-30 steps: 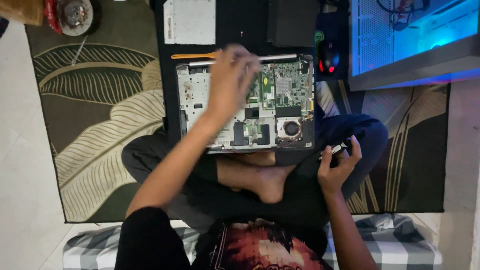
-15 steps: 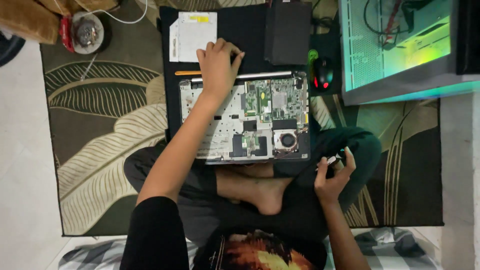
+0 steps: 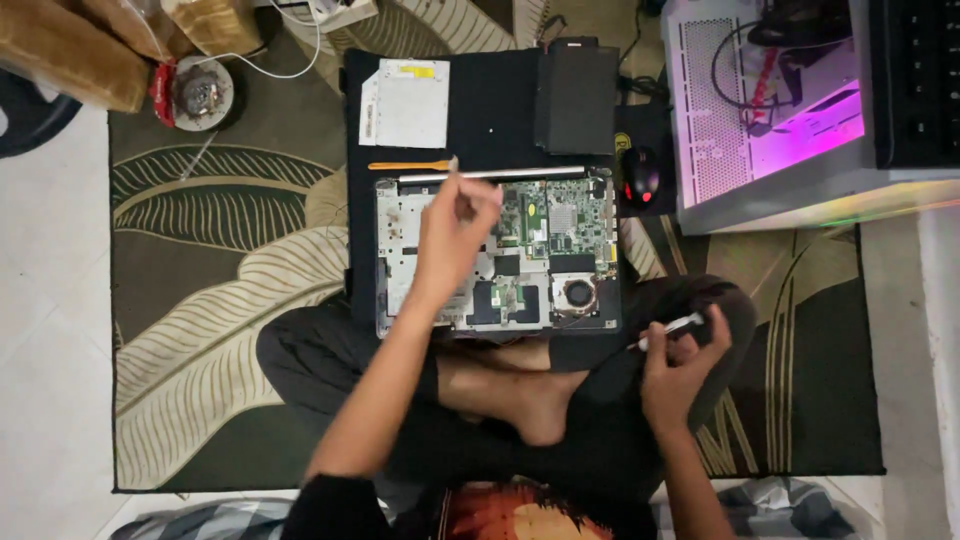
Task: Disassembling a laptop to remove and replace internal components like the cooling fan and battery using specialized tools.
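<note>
An opened laptop base (image 3: 500, 255), with its green circuit board and round fan exposed, is seen lying on a black mat (image 3: 490, 110) on the floor, directly in front of the crossed legs of the seated person. The left hand (image 3: 455, 235) is held over the middle of the board, its fingers drawn together as if pinching something small; what is gripped, if anything, cannot be told. The right hand (image 3: 680, 370) is kept off to the side above the right knee, closed around a slim white-and-black tool (image 3: 672, 330) whose tip points toward the laptop. Just beyond the laptop's far edge an orange-handled tool (image 3: 410, 165) and a thin silver bar (image 3: 500, 174) are laid on the mat. Farther out, a flat white drive (image 3: 405, 102) and a black rectangular unit (image 3: 577, 95) are placed. A black mouse (image 3: 640, 178) with red light is found beside a lit computer case (image 3: 780, 110). A leaf-patterned rug (image 3: 220, 260) is spread underneath.
</note>
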